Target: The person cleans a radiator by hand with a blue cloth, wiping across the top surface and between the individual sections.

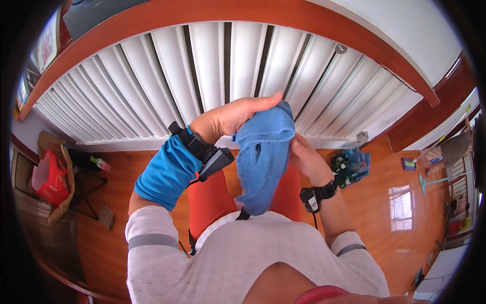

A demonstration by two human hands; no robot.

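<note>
A worn blue cloth [262, 163] hangs folded between my hands in front of my waist, with a small dark hole below its folded edge. My left hand [237, 114] grips its upper left part, thumb lying along the top. On the cloth's right side, my right hand [305, 154] holds the edge, its fingers partly hidden behind the fabric. Beyond the cloth stands a white ribbed radiator [209, 64]. Black straps with small devices circle both wrists, and a blue sleeve [169, 173] covers my left forearm.
A reddish wooden sill [228, 11] runs above the radiator. Green bottles [347, 167] stand on the wooden floor [364, 216] at right, and a broom [410, 163] lies farther off. At left, a red container [53, 178] sits in a brown bag near thin black legs [91, 193].
</note>
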